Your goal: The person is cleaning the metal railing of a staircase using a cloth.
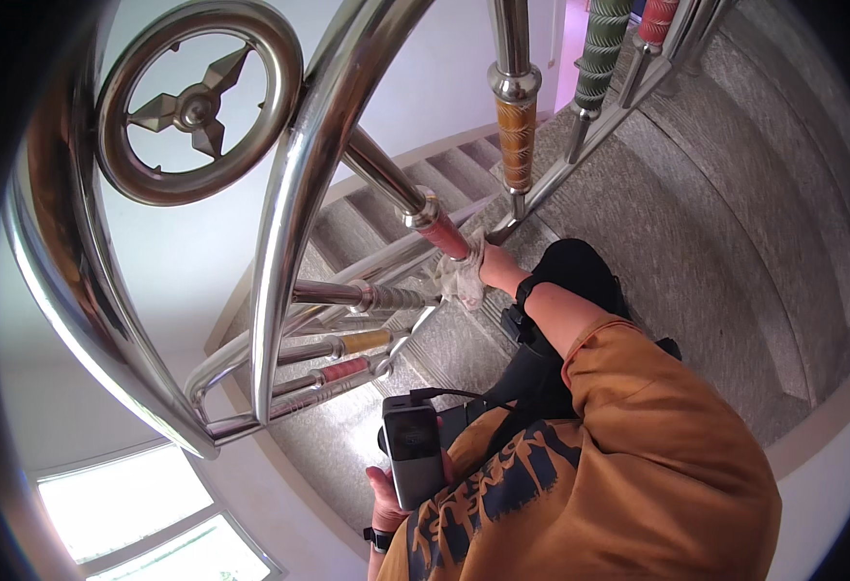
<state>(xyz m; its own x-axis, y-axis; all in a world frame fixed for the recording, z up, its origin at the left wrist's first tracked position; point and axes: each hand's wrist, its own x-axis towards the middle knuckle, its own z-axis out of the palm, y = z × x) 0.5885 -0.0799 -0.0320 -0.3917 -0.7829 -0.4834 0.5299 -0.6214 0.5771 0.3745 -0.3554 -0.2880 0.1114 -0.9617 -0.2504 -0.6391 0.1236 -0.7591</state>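
The right hand (498,268) is positioned at the foot of a metal post with a red section (441,235). It is closed on a pale cloth (462,279), which lies directly ahead and to the left of the knuckles, against the lower end of the post. The fingers are mostly covered by the cloth; their exact grip cannot be told.

The left hand (387,496) is located nearer the body, well apart from the cloth. It is curled around the lower part of a dark grey box (413,447), held upright with its face visible. The thumb lies along the left side. A black cable (463,393) leaves the top of the box toward the right.

The post forms part of a curved metal railing (289,194) beside the grey stairs (696,232). The cloth lies just above the stair surface.
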